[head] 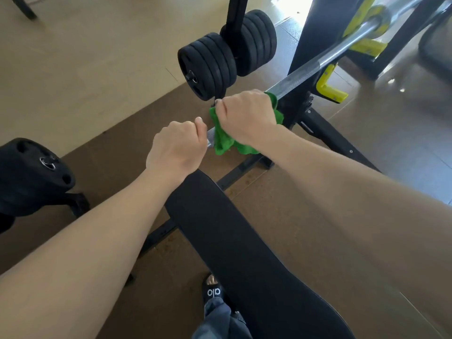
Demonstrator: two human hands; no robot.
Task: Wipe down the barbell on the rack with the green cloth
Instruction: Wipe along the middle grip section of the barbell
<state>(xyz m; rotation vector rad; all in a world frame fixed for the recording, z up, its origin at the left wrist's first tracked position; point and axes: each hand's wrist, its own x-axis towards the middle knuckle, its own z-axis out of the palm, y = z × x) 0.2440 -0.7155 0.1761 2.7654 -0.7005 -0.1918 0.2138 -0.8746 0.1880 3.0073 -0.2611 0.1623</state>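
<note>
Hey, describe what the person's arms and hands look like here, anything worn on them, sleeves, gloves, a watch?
Both forearms are bare up to the frame edge, with no sleeves showing. The left hand and the right hand wear no gloves, and no watch, bracelet or wrist strap shows. No rings can be seen from this angle, though most of the fingers are curled out of view.

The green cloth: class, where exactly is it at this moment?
In the head view the green cloth sits just above centre, wrapped around the barbell under the right hand, with the left hand gripping the bar just beside it.
</note>
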